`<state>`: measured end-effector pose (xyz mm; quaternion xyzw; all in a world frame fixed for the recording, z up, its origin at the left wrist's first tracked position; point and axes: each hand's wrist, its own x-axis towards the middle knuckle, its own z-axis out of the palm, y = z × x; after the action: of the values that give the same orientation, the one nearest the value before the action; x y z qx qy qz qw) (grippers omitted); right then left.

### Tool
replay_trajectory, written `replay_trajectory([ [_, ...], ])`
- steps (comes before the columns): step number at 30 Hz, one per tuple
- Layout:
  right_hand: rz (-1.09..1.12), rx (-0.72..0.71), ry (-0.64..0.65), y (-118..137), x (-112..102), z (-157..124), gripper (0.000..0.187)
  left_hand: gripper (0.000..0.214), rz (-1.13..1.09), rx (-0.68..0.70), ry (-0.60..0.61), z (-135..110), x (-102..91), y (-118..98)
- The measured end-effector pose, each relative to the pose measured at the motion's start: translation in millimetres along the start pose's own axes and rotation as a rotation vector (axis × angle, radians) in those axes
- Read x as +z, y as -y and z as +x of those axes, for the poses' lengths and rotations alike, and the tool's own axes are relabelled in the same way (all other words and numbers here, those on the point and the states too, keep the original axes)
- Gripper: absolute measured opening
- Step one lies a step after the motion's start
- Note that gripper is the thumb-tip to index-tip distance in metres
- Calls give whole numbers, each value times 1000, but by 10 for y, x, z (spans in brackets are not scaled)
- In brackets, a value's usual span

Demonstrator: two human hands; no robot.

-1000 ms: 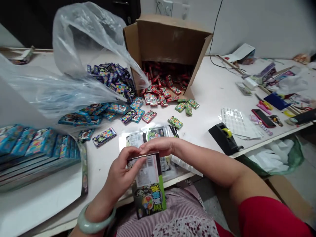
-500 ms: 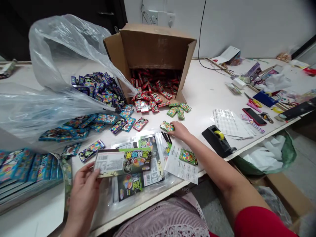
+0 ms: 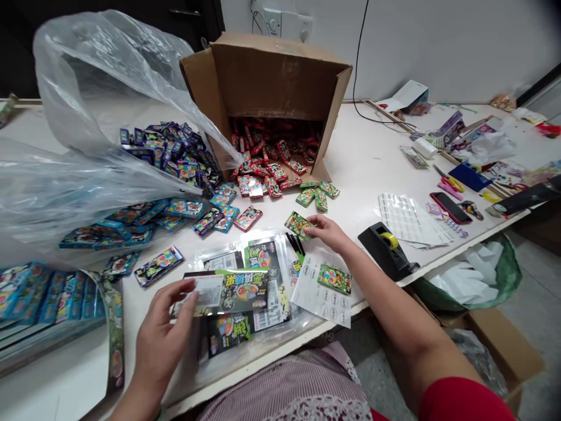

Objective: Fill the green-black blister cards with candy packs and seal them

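Note:
My right hand [image 3: 328, 233] pinches the end of a small green printed box [image 3: 298, 224] just above the table. My left hand [image 3: 163, 336] has thumb and forefinger apart over the left end of a black and green printed packet [image 3: 243, 290]. That packet lies across several similar packets in clear plastic [image 3: 267, 257]. Beside my right forearm, another green box [image 3: 333, 278] rests on a sheet of round stickers [image 3: 326, 309]. Several loose green boxes [image 3: 321, 200] lie beyond my right hand.
A tipped cardboard box [image 3: 280, 82] spills red boxes [image 3: 277, 171]. Left of it, a clear plastic bag [image 3: 109, 64] holds purple and blue boxes. A black tape dispenser [image 3: 388, 251], sticker sheets [image 3: 407, 217], a phone [image 3: 450, 207] and scissors [image 3: 453, 182] lie to the right.
My left hand has let go of the black and green packet, its thumb lifting off and fingers parting. My right hand has shifted slightly right, the green box tilting in its fingers.

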<state>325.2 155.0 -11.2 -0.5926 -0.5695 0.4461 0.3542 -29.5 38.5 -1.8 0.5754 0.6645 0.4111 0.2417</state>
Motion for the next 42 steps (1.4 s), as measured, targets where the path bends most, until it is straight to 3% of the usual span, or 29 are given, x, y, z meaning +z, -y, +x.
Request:
replay_trajectory([
  [5, 279, -103, 269, 368, 356, -436, 28, 35, -493, -261, 292, -39, 183, -411],
  [7, 257, -194, 295, 463, 513, -578, 22, 39, -671, -307, 386, -54, 259, -523],
  [12, -71, -743, 234, 532, 725, -747, 22, 48, -1041, -535, 624, -135, 323, -586],
  [15, -209, -836, 192, 544, 734, -782, 30, 46, -1045, -537, 563, -202, 296, -565],
  [19, -301, -726, 209, 612, 711, -879, 57, 45, -962, -492, 389, -267, 287, -530],
  [22, -444, -687, 299, 671, 769, -959, 86, 43, -939, -492, 360, -319, 335, -498],
  [25, -502, -676, 268, 697, 888, -1000, 81, 40, -907, -473, 376, -388, 384, -467],
  [27, -496, -677, 245, 692, 938, -1004, 73, 38, -842, -429, 415, -409, 365, -442],
  [29, -486, -690, 229, 669, 917, -982, 71, 45, -708, -296, 450, -367, 283, -403],
  [32, -468, -669, 111, 595, 748, -900, 68, 76, -260, 89, 448, -161, 105, -296],
  [34, -450, -641, 3, 525, 596, -829, 65, 90, 88, 302, 516, 21, 28, -204],
  [38, -446, -643, -27, 397, 412, -759, 57, 95, 467, 455, 727, 270, 64, -85],
  [40, -450, -656, 9, 372, 400, -777, 54, 93, 528, 512, 740, 300, 97, -85],
  [42, -455, -668, 5, 386, 414, -812, 54, 92, 535, 541, 674, 282, 85, -107],
])
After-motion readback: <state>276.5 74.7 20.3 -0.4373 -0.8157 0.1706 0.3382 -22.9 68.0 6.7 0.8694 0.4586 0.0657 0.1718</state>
